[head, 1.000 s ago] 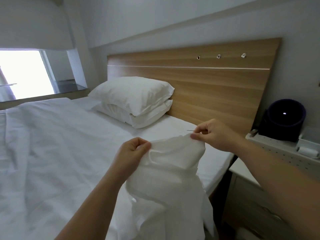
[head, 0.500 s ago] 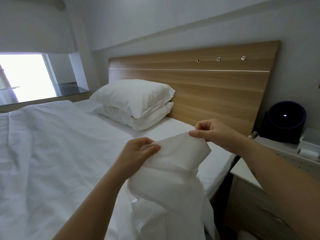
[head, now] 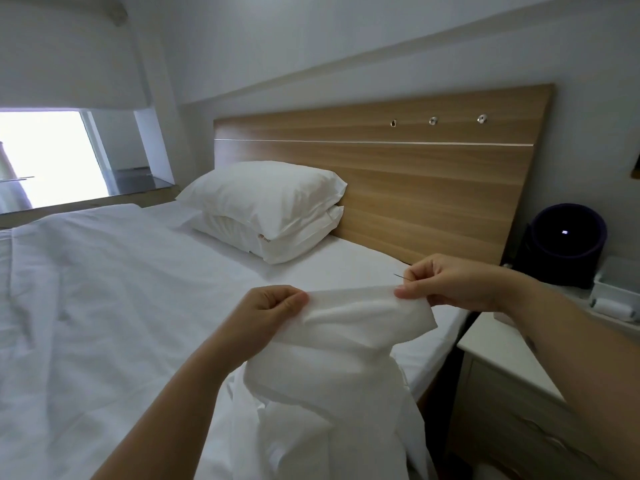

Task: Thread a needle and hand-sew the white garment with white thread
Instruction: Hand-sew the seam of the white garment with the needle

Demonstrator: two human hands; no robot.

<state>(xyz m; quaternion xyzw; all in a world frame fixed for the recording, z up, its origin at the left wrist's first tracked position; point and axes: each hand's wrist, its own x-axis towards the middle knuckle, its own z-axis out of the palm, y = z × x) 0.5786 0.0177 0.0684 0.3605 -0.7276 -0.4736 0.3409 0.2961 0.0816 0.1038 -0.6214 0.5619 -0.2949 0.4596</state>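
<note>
The white garment [head: 332, 358] hangs in front of me above the bed edge, its top edge stretched flat between both hands. My left hand [head: 268, 315] pinches the left end of that edge between thumb and fingers. My right hand [head: 446, 282] pinches the right end with its thumb, and a thin needle [head: 401, 276] sticks out leftward from its curled fingers. No thread can be made out against the white cloth.
A bed with a white duvet [head: 104, 306] fills the left, with two stacked pillows [head: 266, 209] against a wooden headboard [head: 415, 174]. On the right stands a white nightstand [head: 509, 362] with a dark round device [head: 564, 244] and a white spool-like item [head: 613, 306].
The hands have drawn apart, pulling the garment's top edge taut and flatter. The needle tip, hidden half a second ago, shows again beside my right fingers.
</note>
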